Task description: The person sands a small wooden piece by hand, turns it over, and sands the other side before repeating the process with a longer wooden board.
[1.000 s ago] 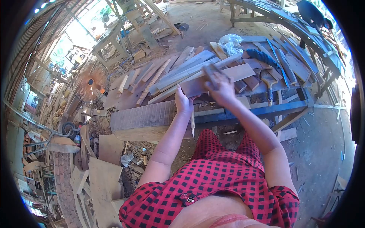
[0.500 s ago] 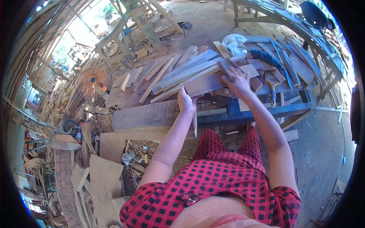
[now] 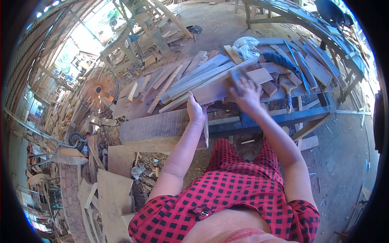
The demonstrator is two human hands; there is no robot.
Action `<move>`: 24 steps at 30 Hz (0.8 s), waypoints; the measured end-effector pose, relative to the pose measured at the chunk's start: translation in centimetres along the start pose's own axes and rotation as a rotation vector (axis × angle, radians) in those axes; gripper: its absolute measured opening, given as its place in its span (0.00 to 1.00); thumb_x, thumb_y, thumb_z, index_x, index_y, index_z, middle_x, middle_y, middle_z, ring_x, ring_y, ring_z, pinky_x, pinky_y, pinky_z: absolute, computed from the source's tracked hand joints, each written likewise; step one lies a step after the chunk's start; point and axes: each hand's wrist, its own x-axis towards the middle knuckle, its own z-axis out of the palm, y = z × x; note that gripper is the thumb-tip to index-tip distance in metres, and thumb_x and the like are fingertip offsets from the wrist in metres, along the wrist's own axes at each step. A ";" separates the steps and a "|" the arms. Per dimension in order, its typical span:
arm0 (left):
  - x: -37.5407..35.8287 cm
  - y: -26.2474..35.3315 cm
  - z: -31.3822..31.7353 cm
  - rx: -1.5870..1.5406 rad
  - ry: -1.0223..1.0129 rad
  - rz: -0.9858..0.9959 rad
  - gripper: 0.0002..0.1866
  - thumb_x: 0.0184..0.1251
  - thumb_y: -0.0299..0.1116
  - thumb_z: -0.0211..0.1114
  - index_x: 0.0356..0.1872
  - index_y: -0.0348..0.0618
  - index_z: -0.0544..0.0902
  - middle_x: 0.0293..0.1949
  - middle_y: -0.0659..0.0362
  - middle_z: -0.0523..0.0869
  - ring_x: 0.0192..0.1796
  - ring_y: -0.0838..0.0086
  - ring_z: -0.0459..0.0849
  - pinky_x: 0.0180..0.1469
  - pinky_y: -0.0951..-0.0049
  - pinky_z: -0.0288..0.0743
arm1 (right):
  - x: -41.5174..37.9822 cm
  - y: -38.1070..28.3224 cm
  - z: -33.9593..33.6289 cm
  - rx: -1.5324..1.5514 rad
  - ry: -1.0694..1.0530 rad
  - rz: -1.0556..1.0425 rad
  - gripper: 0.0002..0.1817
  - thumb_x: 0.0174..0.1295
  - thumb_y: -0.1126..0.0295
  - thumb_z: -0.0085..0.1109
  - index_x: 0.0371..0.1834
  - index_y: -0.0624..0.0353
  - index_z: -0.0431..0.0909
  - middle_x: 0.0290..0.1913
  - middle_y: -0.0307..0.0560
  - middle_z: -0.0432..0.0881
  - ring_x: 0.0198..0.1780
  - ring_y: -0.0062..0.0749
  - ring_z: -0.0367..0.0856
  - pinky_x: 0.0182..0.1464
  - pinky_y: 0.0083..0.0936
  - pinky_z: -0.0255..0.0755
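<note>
My left hand (image 3: 197,108) is wrapped round the near left end of a brown wooden board (image 3: 214,91), which slants up to the right over the pile. My right hand (image 3: 246,94) is closed over a dark flat block (image 3: 236,77) against the board's upper surface; its fingers are blurred by motion. Behind the board lie several loose planks (image 3: 194,81) on a blue-framed table (image 3: 283,120). A thick squared timber (image 3: 156,126) rests just left of my left wrist.
A brush (image 3: 288,91), a dark blue cloth roll (image 3: 279,60) and a clear plastic bag (image 3: 246,45) lie among the planks. A round fan (image 3: 98,89) stands at the left. Another bench (image 3: 279,18) is at the upper right, and scrap boards (image 3: 115,194) cover the lower left floor.
My right hand and the dark block have moved left and slightly down along the board. My left hand keeps its hold, and the view has shifted slightly.
</note>
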 end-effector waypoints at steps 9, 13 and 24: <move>1.1 -1.1 -1.8 -0.094 -0.020 0.002 0.26 0.73 0.51 0.36 0.54 0.40 0.70 0.46 0.51 0.80 0.43 0.60 0.82 0.43 0.61 0.80 | -3.5 -5.3 -1.0 0.223 -0.181 -0.403 0.27 0.65 0.50 0.48 0.67 0.45 0.65 0.70 0.45 0.62 0.72 0.41 0.53 0.69 0.59 0.33; 0.0 -0.3 -0.2 -0.010 -0.019 0.013 0.25 0.73 0.51 0.37 0.54 0.41 0.69 0.45 0.51 0.80 0.40 0.60 0.83 0.34 0.60 0.80 | -1.0 0.5 -1.2 0.163 -0.045 -0.101 0.29 0.64 0.48 0.48 0.66 0.50 0.66 0.68 0.48 0.65 0.71 0.41 0.57 0.70 0.50 0.36; -0.1 -0.2 0.2 -0.005 0.037 0.003 0.25 0.72 0.52 0.37 0.55 0.43 0.68 0.48 0.52 0.79 0.43 0.59 0.82 0.34 0.59 0.79 | 0.2 7.9 1.4 0.112 0.154 0.346 0.34 0.65 0.42 0.41 0.66 0.54 0.65 0.68 0.49 0.64 0.72 0.43 0.54 0.71 0.47 0.37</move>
